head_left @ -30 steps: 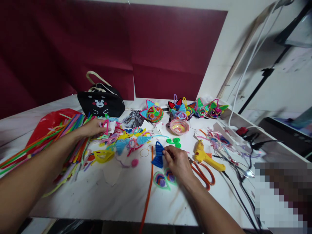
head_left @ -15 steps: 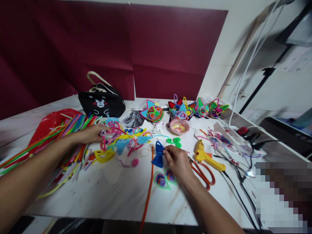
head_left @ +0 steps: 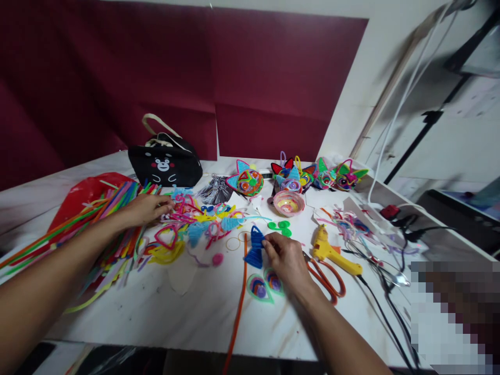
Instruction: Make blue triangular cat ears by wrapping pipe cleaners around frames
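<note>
My left hand (head_left: 147, 209) reaches over a loose pile of coloured pipe-cleaner shapes (head_left: 186, 205), fingers stretched out at its left end. It seems to hold nothing. A pink pipe-cleaner loop (head_left: 166, 237) lies just below these fingers. My right hand (head_left: 287, 258) pinches the edge of a blue pipe-cleaner piece (head_left: 255, 249), made of two wound triangular shapes, close above the table. Below it lie two teardrop-shaped pipe-cleaner eyes (head_left: 261, 289) with green rims, the right one partly behind my right hand. An orange pipe cleaner (head_left: 241, 297) stretches down past the table's front edge.
Orange-handled scissors (head_left: 328, 281) and a yellow glue gun (head_left: 336, 255) with a cord lie right of my right hand. Bundled pipe cleaners (head_left: 113, 219) spread at left. Behind are a black bag (head_left: 166, 164), a small bowl (head_left: 288, 203) and several cat-eared ornaments (head_left: 250, 182).
My left hand has shifted back and left across the pile, and the pink loop now shows more fully below it. My right hand keeps the blue piece in about the same spot.
</note>
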Demonstrator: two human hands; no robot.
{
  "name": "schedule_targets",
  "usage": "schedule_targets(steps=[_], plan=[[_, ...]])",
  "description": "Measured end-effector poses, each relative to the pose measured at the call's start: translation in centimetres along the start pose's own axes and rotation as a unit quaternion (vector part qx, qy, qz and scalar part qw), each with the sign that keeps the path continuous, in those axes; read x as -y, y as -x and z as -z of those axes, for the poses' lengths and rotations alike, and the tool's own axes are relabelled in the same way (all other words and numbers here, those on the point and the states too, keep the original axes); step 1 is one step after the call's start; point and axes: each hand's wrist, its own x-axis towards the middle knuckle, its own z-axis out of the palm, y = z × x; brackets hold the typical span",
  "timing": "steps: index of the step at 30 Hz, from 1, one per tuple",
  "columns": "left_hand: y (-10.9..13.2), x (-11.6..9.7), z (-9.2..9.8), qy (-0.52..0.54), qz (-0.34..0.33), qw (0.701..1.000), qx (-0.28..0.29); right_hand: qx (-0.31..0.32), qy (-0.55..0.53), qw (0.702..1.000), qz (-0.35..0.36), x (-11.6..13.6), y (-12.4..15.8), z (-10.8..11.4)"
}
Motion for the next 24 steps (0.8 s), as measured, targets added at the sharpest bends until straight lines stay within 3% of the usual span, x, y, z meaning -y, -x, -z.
schedule_targets(steps=[3,7,10,17,24], plan=[[-0.1,0.8,-0.6,0.015,0.013,0.999,0.034,0.001,-0.001,1.000,0.001,0.0,0.0,0.0],[0.2,1.6,-1.5,0.189,-0.001,0.975,0.115,0.002,-0.004,1.000,0.003,0.0,-0.1,0.0],[0.5,1.6,-2.1,0.277,0.014,0.950,0.144,0.002,-0.005,1.000,0.002,-0.1,-0.1,0.0],[0.7,1.6,-2.8,0.314,0.007,0.941,0.126,-0.002,-0.007,1.000,0.003,-0.1,0.0,-0.1],[1.0,0.5,-1.5,0.321,0.007,0.945,0.064,-0.001,-0.078,0.997,-0.024,-0.5,-0.3,-0.2]])
